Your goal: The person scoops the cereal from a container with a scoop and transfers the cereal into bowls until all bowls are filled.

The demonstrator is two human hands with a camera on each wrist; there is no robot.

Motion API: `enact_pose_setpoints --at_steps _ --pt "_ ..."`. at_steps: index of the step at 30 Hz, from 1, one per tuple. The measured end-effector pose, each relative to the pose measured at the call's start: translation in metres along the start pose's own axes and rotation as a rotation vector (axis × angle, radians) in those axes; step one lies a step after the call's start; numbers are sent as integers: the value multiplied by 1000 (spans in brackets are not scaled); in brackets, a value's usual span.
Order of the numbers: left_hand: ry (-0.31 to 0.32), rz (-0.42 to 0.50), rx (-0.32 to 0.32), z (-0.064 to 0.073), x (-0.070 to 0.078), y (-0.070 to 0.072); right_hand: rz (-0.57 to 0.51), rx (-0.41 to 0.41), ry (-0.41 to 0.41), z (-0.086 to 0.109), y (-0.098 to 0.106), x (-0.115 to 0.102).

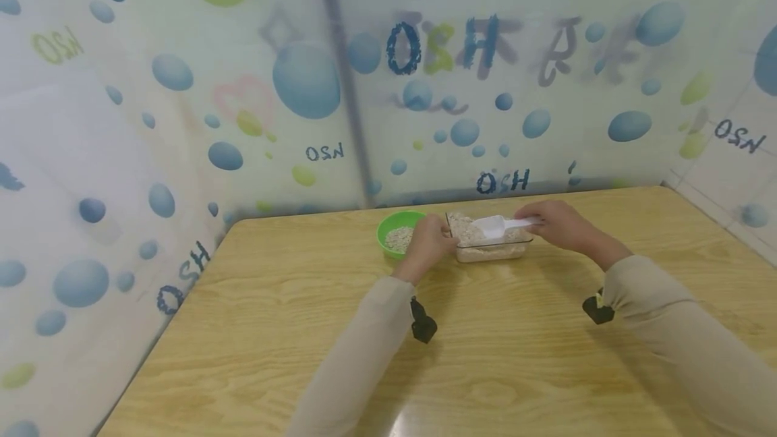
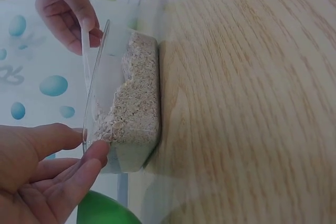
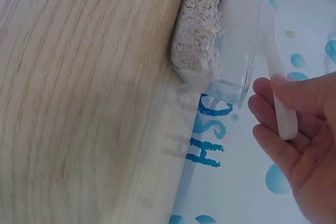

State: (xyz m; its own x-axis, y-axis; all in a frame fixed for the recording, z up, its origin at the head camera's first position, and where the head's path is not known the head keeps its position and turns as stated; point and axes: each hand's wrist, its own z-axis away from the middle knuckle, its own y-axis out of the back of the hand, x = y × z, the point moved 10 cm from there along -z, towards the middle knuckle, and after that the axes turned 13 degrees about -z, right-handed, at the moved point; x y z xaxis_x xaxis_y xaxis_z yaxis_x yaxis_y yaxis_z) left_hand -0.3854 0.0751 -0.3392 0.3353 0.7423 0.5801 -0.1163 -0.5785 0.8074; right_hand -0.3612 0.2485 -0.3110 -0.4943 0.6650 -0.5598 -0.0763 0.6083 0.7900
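A clear rectangular container [image 1: 493, 253] holds pale oat flakes [image 2: 137, 90], heaped unevenly inside. My left hand [image 1: 427, 243] pinches the container's left rim between thumb and fingers, as the left wrist view shows. In my right hand [image 1: 560, 224] is the handle of a white scoop [image 1: 493, 226], gripped between thumb and curled fingers [image 3: 273, 145]. The scoop's head lies in the container among the oats; its front edge is partly hidden. Just left of the container stands a green bowl [image 1: 384, 233] with some oat flakes in it, partly covered by my left hand.
Everything stands on a wood-grain table [image 1: 291, 329] near its back edge. Behind it hangs a pale curtain [image 1: 273, 174] printed with blue and green bubbles. A black wrist strap piece [image 1: 423, 322] hangs below the left sleeve, and another [image 1: 598, 309] below the right.
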Motion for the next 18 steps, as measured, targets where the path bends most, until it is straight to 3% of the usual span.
enact_pose_setpoints --at_steps 18 --pt "41 -15 -39 -7 -9 -3 -4 48 -66 6 21 -2"
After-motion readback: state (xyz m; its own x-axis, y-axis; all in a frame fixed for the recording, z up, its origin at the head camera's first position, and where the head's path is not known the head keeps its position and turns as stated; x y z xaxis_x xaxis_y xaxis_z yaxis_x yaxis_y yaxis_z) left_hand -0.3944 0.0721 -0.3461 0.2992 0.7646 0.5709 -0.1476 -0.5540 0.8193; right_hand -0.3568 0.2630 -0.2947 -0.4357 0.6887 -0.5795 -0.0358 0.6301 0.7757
